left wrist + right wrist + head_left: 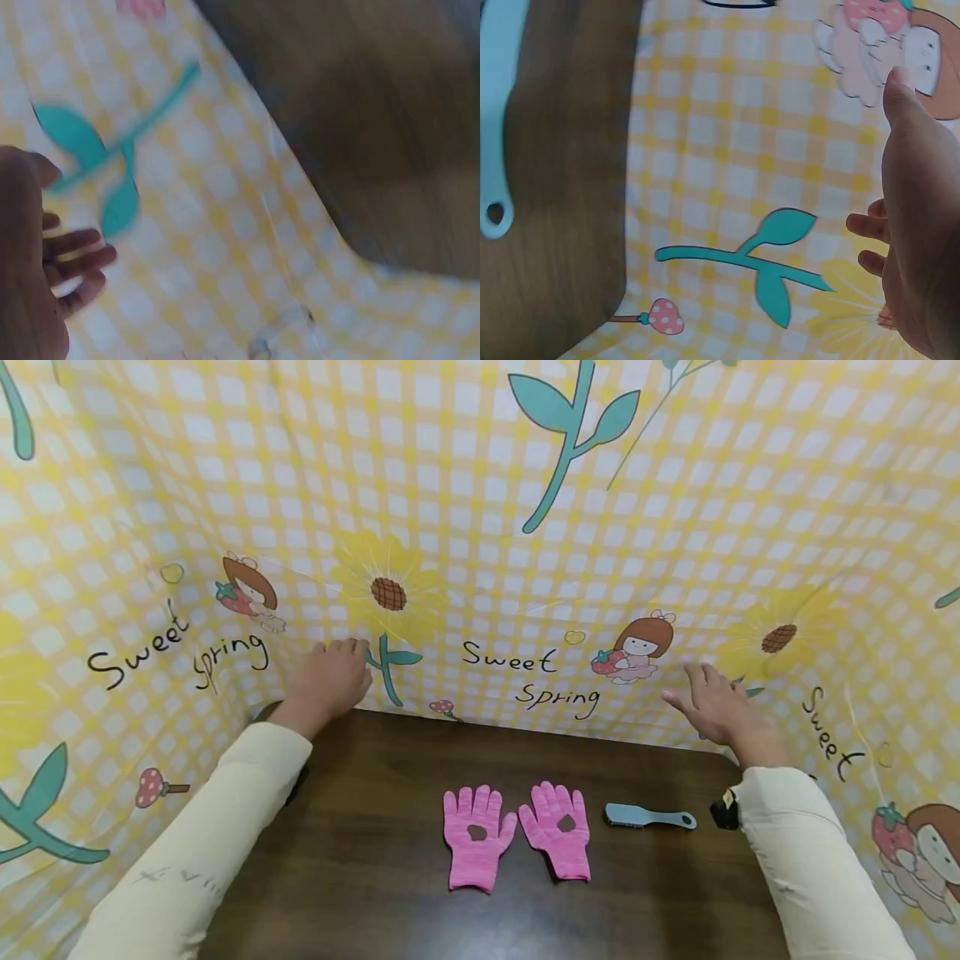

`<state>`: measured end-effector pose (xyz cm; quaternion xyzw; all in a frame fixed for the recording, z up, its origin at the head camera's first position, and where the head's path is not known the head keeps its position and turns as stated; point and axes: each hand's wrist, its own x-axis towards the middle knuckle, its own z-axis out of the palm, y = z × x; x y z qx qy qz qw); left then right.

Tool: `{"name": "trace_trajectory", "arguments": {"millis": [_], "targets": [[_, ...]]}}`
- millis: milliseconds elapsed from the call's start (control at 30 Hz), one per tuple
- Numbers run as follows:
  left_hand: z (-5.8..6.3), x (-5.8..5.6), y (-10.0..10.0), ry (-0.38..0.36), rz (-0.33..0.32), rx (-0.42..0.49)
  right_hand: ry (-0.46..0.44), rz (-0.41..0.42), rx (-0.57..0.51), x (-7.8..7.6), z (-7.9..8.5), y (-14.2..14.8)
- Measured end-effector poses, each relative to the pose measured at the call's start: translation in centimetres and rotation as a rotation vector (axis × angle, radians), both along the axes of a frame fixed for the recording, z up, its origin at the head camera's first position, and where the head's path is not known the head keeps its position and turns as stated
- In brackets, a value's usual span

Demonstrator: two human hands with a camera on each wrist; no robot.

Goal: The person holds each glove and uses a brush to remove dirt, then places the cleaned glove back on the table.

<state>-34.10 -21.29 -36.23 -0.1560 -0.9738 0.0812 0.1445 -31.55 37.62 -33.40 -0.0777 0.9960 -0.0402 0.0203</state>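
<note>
Two pink gloves lie flat side by side on the dark wooden table (360, 860), the left glove (472, 860) and the right glove (567, 858), each with a brown patch on it. To their right rests a light blue brush (648, 817) with a hole in its handle end; the handle (493, 150) also shows in the right wrist view. My left hand (333, 681) is raised over the table's far left edge, loosely bent and holding nothing. Beyond the far right edge my right hand (712, 703) hovers with fingers spread and nothing in it.
A yellow checked cloth (480, 577) printed with flowers and lettering hangs behind the table and along both sides, close to my hands. A black wrist strap piece (724, 811) shows at my right sleeve.
</note>
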Motion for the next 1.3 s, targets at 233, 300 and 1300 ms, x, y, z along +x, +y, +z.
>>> {"name": "trace_trajectory", "arguments": {"millis": [233,300,1300], "targets": [[-2.3,3.6,5.5,-0.149,-0.062,0.445,-0.059,0.068,0.026,1.6,-3.5,0.7],[-2.6,4.9,7.2,-0.285,-0.044,0.628,-0.08,0.087,0.016,2.2,-4.6,0.5],[-12.4,14.8,27.6,-0.676,0.138,1.124,-0.026,0.352,0.134,7.4,-14.7,-2.6]]}}
